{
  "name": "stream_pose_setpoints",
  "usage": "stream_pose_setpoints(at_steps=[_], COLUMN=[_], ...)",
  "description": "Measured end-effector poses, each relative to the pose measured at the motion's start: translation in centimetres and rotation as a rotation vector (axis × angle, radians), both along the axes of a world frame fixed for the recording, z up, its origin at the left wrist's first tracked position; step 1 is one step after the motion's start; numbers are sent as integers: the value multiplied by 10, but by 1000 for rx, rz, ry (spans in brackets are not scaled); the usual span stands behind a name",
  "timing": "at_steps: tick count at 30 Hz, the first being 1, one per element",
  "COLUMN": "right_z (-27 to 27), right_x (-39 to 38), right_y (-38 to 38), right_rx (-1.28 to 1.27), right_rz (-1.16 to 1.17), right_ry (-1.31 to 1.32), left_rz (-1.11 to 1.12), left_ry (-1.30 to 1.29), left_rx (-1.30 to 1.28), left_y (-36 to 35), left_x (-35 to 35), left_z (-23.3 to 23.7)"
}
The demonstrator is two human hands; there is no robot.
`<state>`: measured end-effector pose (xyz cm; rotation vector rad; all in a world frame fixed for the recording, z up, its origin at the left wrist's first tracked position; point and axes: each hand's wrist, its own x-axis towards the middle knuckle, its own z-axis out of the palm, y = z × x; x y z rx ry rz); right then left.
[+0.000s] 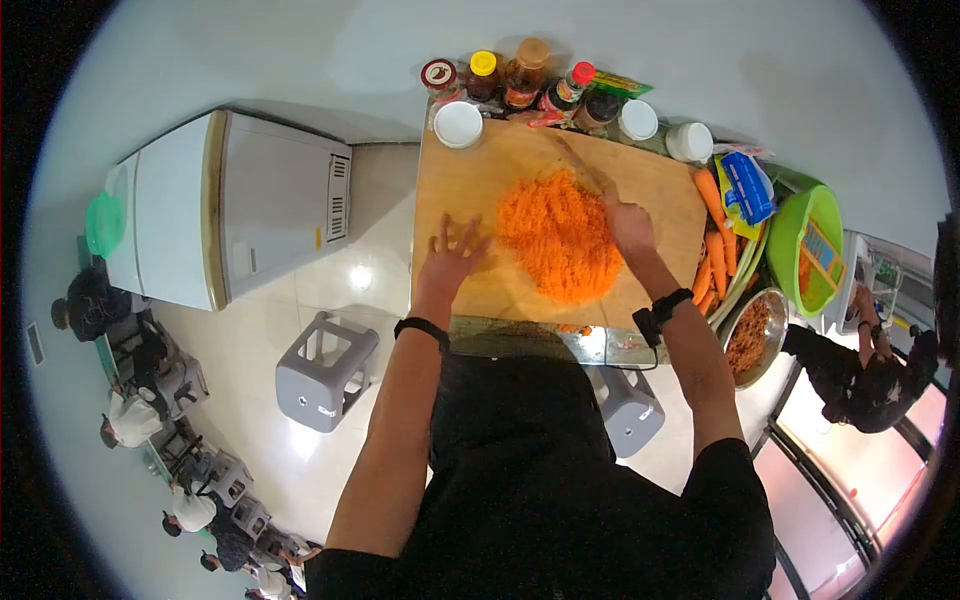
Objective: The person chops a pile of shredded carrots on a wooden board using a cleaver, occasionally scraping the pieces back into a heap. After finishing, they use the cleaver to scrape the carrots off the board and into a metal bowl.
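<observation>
The right hand (630,225) is curled round the handle of a knife (580,165), leaving no visible gap in the grip, though the handle itself is mostly hidden by the fingers. From that grip the knife slants away toward the far edge of the cutting board (460,180), leaning left, so its long axis runs diagonally past the far right side of the shredded carrot (560,240). The heap lies to the left of the grip and spreads from there toward the near edge, a little longer from far to near than from side to side. Whether the blade touches the shreds or stands just beside them, I cannot tell

The left hand (457,255) holds nothing; its fingers are spread, palm down, between the board's left edge and the heap, with the fingertips just beside the shreds. The right hand is nearer, close against the heap's right side

Farther out, whole carrots (712,195) lie along the board's right edge, a green basin (799,215) stands beyond them, and bottles (525,78) line the far edge
</observation>
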<state>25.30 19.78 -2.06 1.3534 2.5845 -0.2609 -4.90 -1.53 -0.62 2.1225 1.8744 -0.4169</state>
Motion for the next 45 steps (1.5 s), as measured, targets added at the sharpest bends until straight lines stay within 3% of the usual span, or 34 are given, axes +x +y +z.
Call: stream_pose_setpoints(at_steps=[7,10,11,13,17,20,22,26,28,29,31,35,37,41,45], right_z=[27,36,35,45,17,27,41,33,41,43,50,31,23,30,42], right_x=[0,-1,-6,-34,-55,-49,-34,14,26,30,36,42,35,21,51], right_y=[-30,-4,3,15,10,-12,-28,-24,-34,-42,-64,-119,-141,-151,-128], right_rx=[-230,-59,-62,-102,-17,-186,-336,-210,-99,-100,-149,32,52,-52,-94], right_rz=[352,436,440,201,226,346,273,409,-22,-22,-529,-617,-525,-428,-288], right_ry=[55,87,88,-15,78,11,436,223,163,160,452,354,154,173,149], left_rz=[-5,3,0,7,30,38,11,-10,-6,-2,-8,1,-22,-30,-11], left_ry=[27,40,41,35,29,-2,4,37,21,9,20,55,68,79,74], left_rx=[-16,-46,-62,-75,-175,-192,-123,-11,-25,-42,-54,-64,-77,-206,-154], left_y=[-3,-2,-3,-2,2,5,0,-6,-4,-4,-3,0,0,6,4], left_x=[0,1,1,1,3,3,1,1,1,1,1,3,2,2,3], left_z=[-2,-3,-2,-2,7,14,5,-8,-5,-4,-2,3,4,7,4])
